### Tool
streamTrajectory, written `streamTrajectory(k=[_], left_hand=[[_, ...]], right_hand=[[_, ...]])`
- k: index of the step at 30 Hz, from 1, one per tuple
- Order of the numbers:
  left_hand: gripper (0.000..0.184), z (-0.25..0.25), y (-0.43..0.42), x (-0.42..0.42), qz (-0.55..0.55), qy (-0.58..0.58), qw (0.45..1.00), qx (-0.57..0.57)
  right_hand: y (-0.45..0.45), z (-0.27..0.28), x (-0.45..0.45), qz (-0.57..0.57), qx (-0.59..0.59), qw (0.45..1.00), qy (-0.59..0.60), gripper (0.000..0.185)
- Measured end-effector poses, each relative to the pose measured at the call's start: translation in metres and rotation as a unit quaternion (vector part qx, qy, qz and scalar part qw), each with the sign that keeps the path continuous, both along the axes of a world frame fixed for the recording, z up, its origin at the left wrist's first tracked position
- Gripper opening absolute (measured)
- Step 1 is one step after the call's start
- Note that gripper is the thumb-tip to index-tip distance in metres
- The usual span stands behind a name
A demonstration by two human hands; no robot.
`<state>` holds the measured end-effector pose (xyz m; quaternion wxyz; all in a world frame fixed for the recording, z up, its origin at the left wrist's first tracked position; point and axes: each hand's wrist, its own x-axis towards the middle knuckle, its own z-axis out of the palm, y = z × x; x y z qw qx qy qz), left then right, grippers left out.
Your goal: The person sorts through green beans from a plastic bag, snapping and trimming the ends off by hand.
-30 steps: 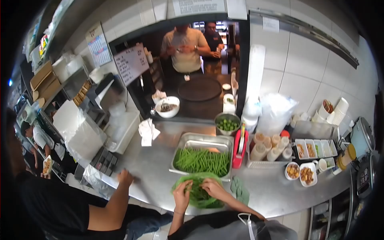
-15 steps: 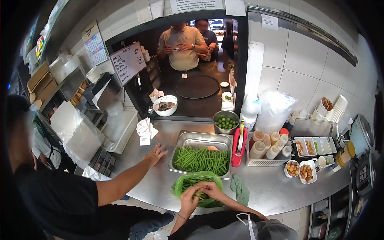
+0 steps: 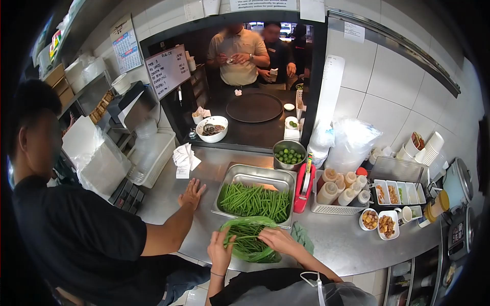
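My left hand (image 3: pixel 220 251) is at the left rim of a green plastic bag (image 3: pixel 264 221), its fingers closed on green beans. Opposite it, my right hand (image 3: pixel 278 239) has its fingertips pinched on the end of a green bean (image 3: pixel 246 237) that spans the bag's mouth. More beans, darker in the shade of the bag, lie beneath my fingers. Just beyond the bag stands a steel pan (image 3: pixel 260 171) with a heap of green beans (image 3: pixel 255 202) in it.
A co-worker's hand (image 3: pixel 192 194) rests flat on the steel counter (image 3: pixel 337 239) at left. Around the pan are a bowl of limes (image 3: pixel 289 155), a red tape dispenser (image 3: pixel 302 191), a green cloth (image 3: pixel 303 236) and a basket of squeeze bottles (image 3: pixel 339 209). Receipts (image 3: pixel 185 160) lie behind.
My hands, close together over the bag before, have moved apart, the left one to the left rim. A bean now shows between them. The co-worker's head and torso have come further into view.
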<state>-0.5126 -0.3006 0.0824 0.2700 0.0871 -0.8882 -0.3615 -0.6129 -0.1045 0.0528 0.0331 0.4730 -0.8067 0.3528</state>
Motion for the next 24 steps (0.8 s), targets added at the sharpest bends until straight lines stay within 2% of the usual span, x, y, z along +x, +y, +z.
streamTrajectory(k=[1,2,3,5,7,9,16,19,21,24], left_hand=[[0.035,0.009,0.004,0.003,0.010,-0.043,0.995,-0.089],[0.035,0.009,0.010,0.002,-0.050,-0.029,0.996,-0.075],[0.035,0.006,0.017,0.001,-0.047,-0.033,0.996,-0.071],[0.032,-0.002,0.028,-0.007,-0.136,-0.026,0.982,-0.131],[0.027,0.002,0.033,-0.009,-0.138,-0.028,0.984,-0.111],[0.023,-0.001,0.029,-0.011,-0.162,-0.008,0.981,-0.107],[0.018,0.011,0.026,-0.013,-0.171,-0.019,0.982,-0.077],[0.019,0.015,0.020,-0.014,-0.172,-0.043,0.984,-0.009],[0.021,0.016,0.010,-0.015,-0.226,-0.066,0.970,0.068],[0.022,0.021,0.009,-0.013,-0.220,-0.073,0.971,0.062]], right_hand=[[-0.001,0.001,-0.001,0.002,0.002,1.000,-0.002,0.014],[-0.002,0.003,-0.002,0.010,0.023,1.000,0.019,0.014],[-0.002,0.004,-0.001,0.020,0.044,0.998,0.040,0.013],[-0.004,0.009,0.002,0.020,0.047,0.998,0.046,0.012],[-0.004,0.014,0.002,0.017,0.046,0.997,0.060,0.011],[-0.001,0.017,0.001,0.027,0.012,0.999,0.015,0.011],[0.001,0.022,0.002,0.036,0.004,0.999,-0.038,0.015],[0.000,0.019,0.002,0.057,-0.011,0.996,-0.073,0.015],[-0.003,0.017,0.004,0.086,-0.075,0.985,-0.127,0.015],[-0.005,0.017,0.006,0.102,-0.082,0.978,-0.164,0.015]])
